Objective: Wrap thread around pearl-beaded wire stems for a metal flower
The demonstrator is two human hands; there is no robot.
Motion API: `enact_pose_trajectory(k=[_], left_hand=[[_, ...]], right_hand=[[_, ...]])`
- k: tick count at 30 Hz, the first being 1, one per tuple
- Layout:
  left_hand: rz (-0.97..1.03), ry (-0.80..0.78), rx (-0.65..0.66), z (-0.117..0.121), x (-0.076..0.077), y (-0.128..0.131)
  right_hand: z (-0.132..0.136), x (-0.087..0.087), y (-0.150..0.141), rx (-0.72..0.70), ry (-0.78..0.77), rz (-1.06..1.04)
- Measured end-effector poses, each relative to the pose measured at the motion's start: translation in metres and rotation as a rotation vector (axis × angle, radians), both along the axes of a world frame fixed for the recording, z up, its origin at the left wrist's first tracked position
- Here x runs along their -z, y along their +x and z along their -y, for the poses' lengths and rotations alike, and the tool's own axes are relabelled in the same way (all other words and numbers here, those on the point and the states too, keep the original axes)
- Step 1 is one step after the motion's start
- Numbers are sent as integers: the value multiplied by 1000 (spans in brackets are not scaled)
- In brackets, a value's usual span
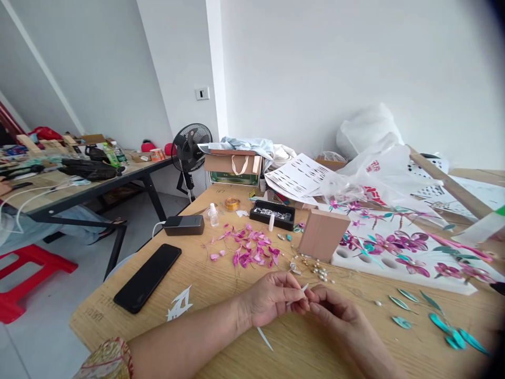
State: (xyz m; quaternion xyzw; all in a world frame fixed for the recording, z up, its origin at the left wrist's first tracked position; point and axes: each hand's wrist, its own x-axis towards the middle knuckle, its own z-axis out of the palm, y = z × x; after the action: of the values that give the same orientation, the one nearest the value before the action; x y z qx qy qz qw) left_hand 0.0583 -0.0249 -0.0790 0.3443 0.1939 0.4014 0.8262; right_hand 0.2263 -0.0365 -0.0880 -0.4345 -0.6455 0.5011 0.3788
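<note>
— What's closest to you there?

— My left forearm, with its patterned sleeve [108, 360], lying across the wooden table [221, 287]. At the end of it my left hand [272, 297] and right hand [339, 316] meet over the table's near edge.

— And the fingers?

— Both sets are pinched nearly shut on a thin white strip [300, 293], held between them just above the tabletop. What the right fingertips grip exactly, I cannot tell.

— Around them?

— A white sliver [264, 338] lies below my left hand. Small pearl beads [321, 272] sit just beyond, near a wooden block [322, 235]. Pink petals [252, 248] are scattered farther left, teal leaves [430, 316] to the right, and a white paper cutout [179, 304] beside a black phone [148, 277] well to the left.
</note>
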Motion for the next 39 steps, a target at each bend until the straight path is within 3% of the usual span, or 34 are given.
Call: enact_pose_trajectory(k=[6, 11, 18, 21, 23, 26, 32, 39], left_hand=[[-5, -13, -33, 1, -2, -1], [-2, -66, -91, -3, 0, -6], [20, -91, -121, -7, 6, -6], [33, -92, -107, -6, 7, -5], [48, -93, -107, -7, 6, -5], [78, -91, -115, -9, 6, -8], [127, -84, -133, -11, 2, -15], [160, -115, -177, -16, 3, -21]], right_hand=[[1, 2, 3, 14, 37, 49], [1, 2, 11, 198, 89, 175], [8, -10, 20, 443, 502, 412], [13, -18, 16, 443, 671, 453], [15, -18, 10, 405, 704, 454], [15, -11, 2, 320, 615, 448], [5, 4, 7, 234, 246, 504], [-5, 5, 19, 159, 167, 481]])
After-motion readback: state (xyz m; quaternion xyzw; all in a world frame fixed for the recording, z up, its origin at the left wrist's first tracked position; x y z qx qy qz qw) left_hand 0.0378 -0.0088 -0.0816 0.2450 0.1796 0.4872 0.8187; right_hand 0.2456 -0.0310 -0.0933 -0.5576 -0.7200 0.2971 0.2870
